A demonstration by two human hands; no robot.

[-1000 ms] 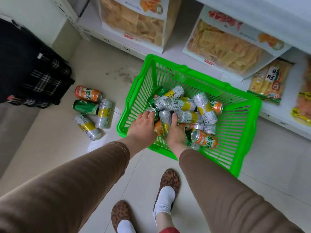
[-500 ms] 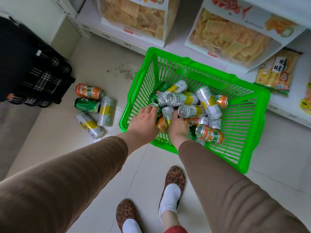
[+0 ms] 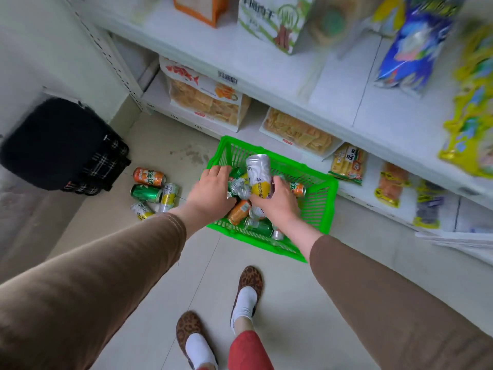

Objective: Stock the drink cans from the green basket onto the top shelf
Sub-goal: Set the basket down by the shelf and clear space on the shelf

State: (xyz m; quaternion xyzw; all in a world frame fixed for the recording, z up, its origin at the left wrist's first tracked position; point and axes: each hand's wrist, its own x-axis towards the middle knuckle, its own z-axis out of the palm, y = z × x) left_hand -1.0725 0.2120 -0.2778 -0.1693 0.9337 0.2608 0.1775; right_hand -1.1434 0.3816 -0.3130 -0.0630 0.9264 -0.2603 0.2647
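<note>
Standing over tile floor (image 3: 306,303) in leopard slippers (image 3: 246,283), brown sleeves reaching forward. Right hand (image 3: 278,202) grasps a silver-yellow can (image 3: 258,176), upright, lifted above the pile. Left hand (image 3: 212,189) is palm down over the cans, fingers curled; whether it grasps one, cannot tell. Green basket (image 3: 324,204) sits on the floor with mixed cans inside. Four loose cans (image 3: 152,192) lie left of it. Beyond, white shelves (image 3: 266,65) hold snack bags (image 3: 205,98).
</note>
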